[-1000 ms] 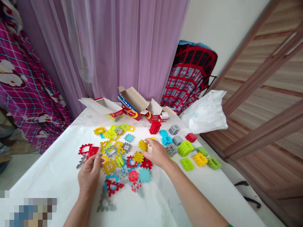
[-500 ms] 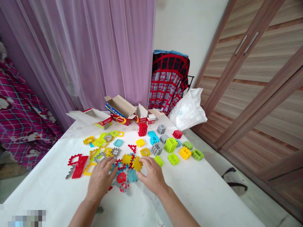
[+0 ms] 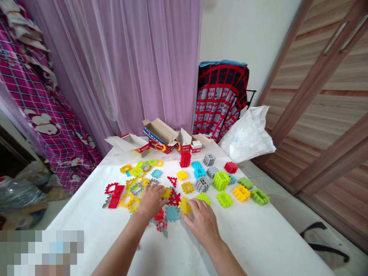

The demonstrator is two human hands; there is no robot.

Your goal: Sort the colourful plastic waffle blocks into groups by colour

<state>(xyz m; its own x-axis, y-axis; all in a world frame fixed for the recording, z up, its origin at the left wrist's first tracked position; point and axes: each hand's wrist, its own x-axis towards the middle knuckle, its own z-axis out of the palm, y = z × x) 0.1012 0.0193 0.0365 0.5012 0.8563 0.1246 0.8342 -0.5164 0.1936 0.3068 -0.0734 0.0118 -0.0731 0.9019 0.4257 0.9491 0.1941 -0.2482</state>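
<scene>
On the white table [image 3: 253,237] I see my left hand [image 3: 151,199] lying flat, fingers spread, on the scattered interlocking plastic tiles [image 3: 135,189], and my right hand [image 3: 202,220], fingers apart, touching a yellow tile [image 3: 184,206].

Both hands [image 3: 178,211] on plastic tiles [image 3: 172,199]

Both hands rest flat on a table [image 3: 258,237], left hand [image 3: 151,199] beside right hand [image 3: 202,220], on scattered toy tiles [image 3: 172,212]. Beyond the fingers sit assembled blocks [image 3: 221,180]; farther back, open boxes [image 3: 161,135]; a bag [image 3: 248,134] lies beyond the right hand.
</scene>
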